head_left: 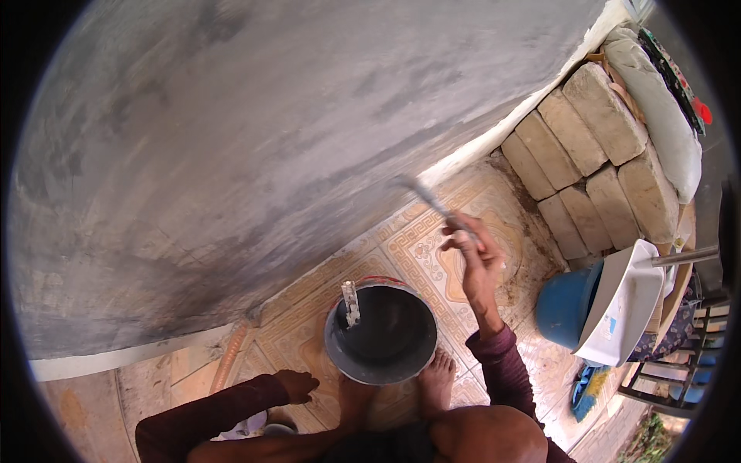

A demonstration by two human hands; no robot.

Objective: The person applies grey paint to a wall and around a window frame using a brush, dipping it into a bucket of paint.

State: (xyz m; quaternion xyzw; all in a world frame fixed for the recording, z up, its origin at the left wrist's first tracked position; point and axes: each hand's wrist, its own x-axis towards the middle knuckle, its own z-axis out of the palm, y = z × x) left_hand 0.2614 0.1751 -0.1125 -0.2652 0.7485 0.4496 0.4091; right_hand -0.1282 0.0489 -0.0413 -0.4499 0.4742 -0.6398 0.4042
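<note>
My right hand is raised beside the lower part of a grey wall. Its fingers are closed round a slim grey hand tool, whose far end points at the wall and is smeared by motion, so its exact kind does not show. Below and left of that hand, a round bucket stands between my feet, dark grey inside. A crusted pale stick-like tool rests at its left rim. My left hand hangs left of the bucket, apart from it, fingers loosely extended and holding nothing.
Pale blocks are stacked at the far right on the patterned tile floor, with a white sack beside them. Nearer stand a blue bucket and a white dustpan. A blue-yellow brush head lies at lower right.
</note>
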